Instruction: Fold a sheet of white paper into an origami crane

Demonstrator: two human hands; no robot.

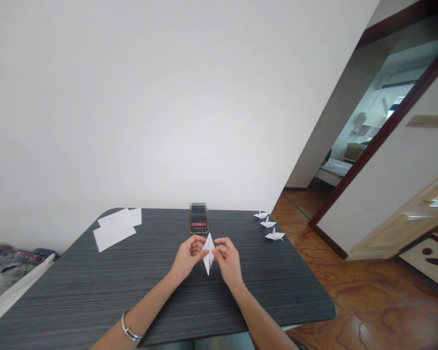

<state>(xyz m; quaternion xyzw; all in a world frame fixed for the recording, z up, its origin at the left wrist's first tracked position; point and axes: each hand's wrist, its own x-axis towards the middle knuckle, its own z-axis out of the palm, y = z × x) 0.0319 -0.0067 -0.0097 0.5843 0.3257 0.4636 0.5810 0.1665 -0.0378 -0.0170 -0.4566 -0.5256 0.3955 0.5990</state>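
Note:
A white folded paper (209,260), shaped like a narrow diamond with a crease down its middle, is held upright above the dark table. My left hand (190,253) pinches its left edge between thumb and fingers. On the opposite edge, my right hand (227,260) grips it the same way, thumb on the near face. The fingertips behind the paper are partly hidden. Just beyond the hands a phone (198,218) stands near the wall, its upper screen pixelated.
Three folded paper cranes, the nearest crane (275,235) among them, line the right side of the table (160,301). White paper sheets (114,237) lie at the back left. A white wall (190,107) rises behind. Fabric (10,272) is at the far left, and a doorway opens at right.

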